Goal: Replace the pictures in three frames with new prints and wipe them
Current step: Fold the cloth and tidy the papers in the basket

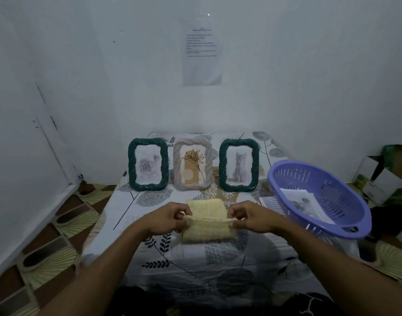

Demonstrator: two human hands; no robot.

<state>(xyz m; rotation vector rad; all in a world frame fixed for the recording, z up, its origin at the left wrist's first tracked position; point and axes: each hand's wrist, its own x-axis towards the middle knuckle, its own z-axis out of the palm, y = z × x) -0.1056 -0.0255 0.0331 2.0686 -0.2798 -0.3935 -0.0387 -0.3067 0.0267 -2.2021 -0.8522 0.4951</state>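
Three picture frames stand upright in a row at the back of the table. The left dark green frame [148, 164] shows a pale grey picture, the middle beige frame [193, 164] a plant drawing, and the right dark green frame [239, 165] a grey cat. In front of them a yellow cloth [206, 221] is folded over above the table. My left hand [167, 218] pinches its left edge and my right hand [250, 217] pinches its right edge, stretching the fold between them.
A purple plastic basket [345, 226] with paper prints [307, 201] inside sits tilted at the table's right. The table wears a leaf-patterned cloth [154, 254]. Cardboard boxes [386, 176] are on the floor at right. A printed sheet [202, 51] hangs on the wall.
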